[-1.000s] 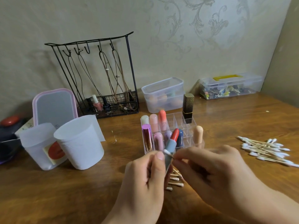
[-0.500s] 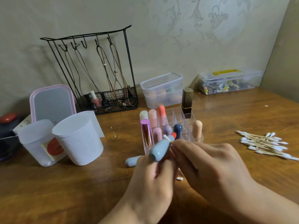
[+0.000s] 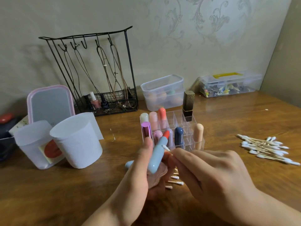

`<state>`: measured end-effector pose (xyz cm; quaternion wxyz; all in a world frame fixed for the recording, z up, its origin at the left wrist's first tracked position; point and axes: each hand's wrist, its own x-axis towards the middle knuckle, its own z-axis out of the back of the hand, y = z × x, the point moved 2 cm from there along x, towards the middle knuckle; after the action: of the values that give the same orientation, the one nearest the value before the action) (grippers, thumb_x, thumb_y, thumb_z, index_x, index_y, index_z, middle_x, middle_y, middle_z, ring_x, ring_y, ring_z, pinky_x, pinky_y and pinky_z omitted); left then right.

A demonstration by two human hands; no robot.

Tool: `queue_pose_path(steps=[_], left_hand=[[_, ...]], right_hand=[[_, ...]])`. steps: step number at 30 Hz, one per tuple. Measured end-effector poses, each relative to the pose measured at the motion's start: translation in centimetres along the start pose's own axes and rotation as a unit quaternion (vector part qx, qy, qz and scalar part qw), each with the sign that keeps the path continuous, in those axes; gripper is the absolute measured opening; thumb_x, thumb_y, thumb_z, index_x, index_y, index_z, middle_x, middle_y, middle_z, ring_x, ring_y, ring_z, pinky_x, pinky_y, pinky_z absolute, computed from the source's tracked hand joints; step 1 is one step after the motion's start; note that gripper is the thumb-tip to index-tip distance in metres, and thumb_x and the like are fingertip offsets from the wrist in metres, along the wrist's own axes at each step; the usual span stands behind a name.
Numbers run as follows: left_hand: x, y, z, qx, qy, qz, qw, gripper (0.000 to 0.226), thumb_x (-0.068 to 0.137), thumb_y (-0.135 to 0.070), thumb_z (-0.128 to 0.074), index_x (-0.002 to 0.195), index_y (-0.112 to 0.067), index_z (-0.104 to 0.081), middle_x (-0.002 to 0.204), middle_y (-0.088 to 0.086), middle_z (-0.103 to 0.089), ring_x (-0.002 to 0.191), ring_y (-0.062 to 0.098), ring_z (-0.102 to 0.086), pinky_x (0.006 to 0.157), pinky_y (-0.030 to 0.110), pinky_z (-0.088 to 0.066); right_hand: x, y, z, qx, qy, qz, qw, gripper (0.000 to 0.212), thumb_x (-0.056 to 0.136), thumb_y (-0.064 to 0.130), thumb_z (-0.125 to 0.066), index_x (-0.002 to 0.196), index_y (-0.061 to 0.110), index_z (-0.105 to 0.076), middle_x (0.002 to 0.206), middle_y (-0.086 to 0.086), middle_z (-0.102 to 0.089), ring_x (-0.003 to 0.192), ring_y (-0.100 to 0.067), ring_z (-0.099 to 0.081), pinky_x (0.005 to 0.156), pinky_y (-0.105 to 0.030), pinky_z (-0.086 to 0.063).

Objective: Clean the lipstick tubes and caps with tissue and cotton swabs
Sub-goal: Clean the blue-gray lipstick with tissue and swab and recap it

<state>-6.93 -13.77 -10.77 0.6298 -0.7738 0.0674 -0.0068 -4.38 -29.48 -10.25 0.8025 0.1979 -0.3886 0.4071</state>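
At the far left edge of the wooden table (image 3: 48, 193) sits a dark object with a red top (image 3: 6, 118), and just right of it a pink-framed mirror (image 3: 50, 103) leans behind two translucent white plastic cups (image 3: 76, 141), the left one showing a red lip sticker. Behind them, against the wall, a black wire jewellery stand (image 3: 97, 70) carries hanging cords, with nail polish bottles (image 3: 95, 101) in its basket. Toward the middle, a pale blue lipstick cap (image 3: 129, 164) lies on the table, partly hidden behind the left hand (image 3: 143, 173). That hand has its fingers and thumb curled round the pale blue lipstick tube (image 3: 158, 157), which is tilted with its red bullet pointing up and away. Beyond it stands a clear acrylic lipstick organiser (image 3: 179, 126) holding several capped lipsticks, with a clear lidded box (image 3: 162, 92) further back. A few used cotton swabs (image 3: 175, 181) lie on the table between the hands. The right hand (image 3: 211, 173) pinches a cotton swab (image 3: 166, 148) between thumb and fingertips, its white tip touching the side of the tube just below the bullet. To the right a pile of clean cotton swabs (image 3: 265, 150) lies well apart, and a clear storage case with a yellow handle (image 3: 229, 84) rests by the wall.
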Motion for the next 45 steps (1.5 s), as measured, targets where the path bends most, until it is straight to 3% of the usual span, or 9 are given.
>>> queue_pose_path(steps=[3,7,13,18,25,37,41,43,45], left_hand=[[0.8,0.4,0.5,0.01,-0.017,-0.009,1.0,0.033,0.058,-0.027,-0.077,0.089,-0.016,-0.076,0.07,0.008,-0.07,0.063,0.013,-0.069,0.062,0.025,-0.052],[-0.1,-0.4,-0.2,0.033,0.082,0.017,0.996,0.035,0.086,-0.032,-0.059,0.108,-0.005,-0.058,0.066,0.005,-0.046,0.049,0.007,-0.044,0.042,0.017,-0.031],[0.0,-0.4,-0.1,0.082,0.068,-0.029,0.994,0.027,0.073,-0.043,-0.056,0.097,-0.049,-0.068,0.079,-0.014,-0.065,0.082,0.0,-0.061,0.07,0.015,-0.048],[0.2,-0.4,0.0,0.105,0.066,-0.034,0.992,0.044,0.076,-0.049,-0.057,0.117,-0.043,-0.044,0.084,-0.021,-0.065,0.082,-0.005,-0.06,0.068,0.016,-0.046],[0.5,-0.1,0.3,0.158,0.042,-0.061,0.985,0.031,0.082,-0.057,-0.059,0.109,-0.051,-0.043,0.084,-0.018,-0.063,0.081,-0.003,-0.057,0.084,0.03,-0.045],[0.5,-0.1,0.4,0.161,0.029,-0.066,0.984,0.025,0.083,-0.054,-0.059,0.105,-0.05,-0.048,0.089,-0.011,-0.065,0.083,0.0,-0.058,0.085,0.03,-0.047],[0.3,-0.2,0.3,0.038,0.042,-0.004,0.998,0.027,0.083,-0.043,-0.057,0.109,-0.034,-0.059,0.078,-0.005,-0.066,0.072,0.006,-0.065,0.06,0.014,-0.047],[0.2,-0.4,0.2,0.005,0.055,0.009,0.998,0.028,0.088,-0.044,-0.057,0.11,-0.027,-0.061,0.07,0.001,-0.057,0.05,0.009,-0.052,0.043,0.017,-0.039],[0.3,-0.3,0.1,0.005,0.063,-0.003,0.998,0.028,0.086,-0.044,-0.056,0.106,-0.027,-0.065,0.075,0.007,-0.054,0.05,0.01,-0.046,0.042,0.02,-0.034]], right_hand=[[0.1,-0.4,0.2,0.01,-0.004,-0.01,1.0,0.014,0.092,0.022,-0.063,0.093,0.015,-0.075,0.06,0.001,-0.057,0.043,-0.022,-0.047,0.034,-0.033,-0.04],[0.6,-1.2,0.8,0.037,-0.024,-0.051,0.998,0.02,0.095,0.027,-0.057,0.091,0.015,-0.073,0.064,0.0,-0.063,0.043,-0.023,-0.051,0.036,-0.031,-0.043],[0.5,-0.9,0.7,0.055,-0.002,-0.017,0.998,0.016,0.094,0.027,-0.06,0.097,0.018,-0.073,0.069,0.002,-0.067,0.047,-0.022,-0.057,0.038,-0.033,-0.046],[0.6,-0.9,0.8,0.042,-0.003,-0.033,0.999,0.015,0.093,0.026,-0.061,0.088,0.018,-0.073,0.065,0.002,-0.065,0.044,-0.021,-0.055,0.037,-0.032,-0.045],[0.8,-1.0,1.3,0.027,-0.017,-0.053,0.998,0.01,0.087,0.021,-0.067,0.08,0.016,-0.073,0.059,0.003,-0.063,0.041,-0.02,-0.051,0.036,-0.029,-0.044],[0.9,-1.1,1.2,0.038,-0.019,-0.062,0.997,0.011,0.087,0.021,-0.067,0.08,0.016,-0.073,0.063,0.002,-0.064,0.042,-0.023,-0.053,0.037,-0.031,-0.045],[0.8,-0.9,1.3,0.022,0.0,-0.056,0.998,0.008,0.083,0.022,-0.07,0.076,0.019,-0.072,0.054,0.007,-0.059,0.038,-0.015,-0.047,0.035,-0.024,-0.039],[0.8,-0.9,1.4,0.02,-0.003,-0.062,0.998,0.006,0.082,0.022,-0.07,0.077,0.02,-0.073,0.051,0.008,-0.057,0.036,-0.012,-0.043,0.035,-0.021,-0.037],[0.9,-1.0,1.4,0.029,-0.014,-0.061,0.998,0.007,0.083,0.023,-0.07,0.078,0.02,-0.074,0.049,0.008,-0.054,0.035,-0.011,-0.039,0.035,-0.021,-0.036]])
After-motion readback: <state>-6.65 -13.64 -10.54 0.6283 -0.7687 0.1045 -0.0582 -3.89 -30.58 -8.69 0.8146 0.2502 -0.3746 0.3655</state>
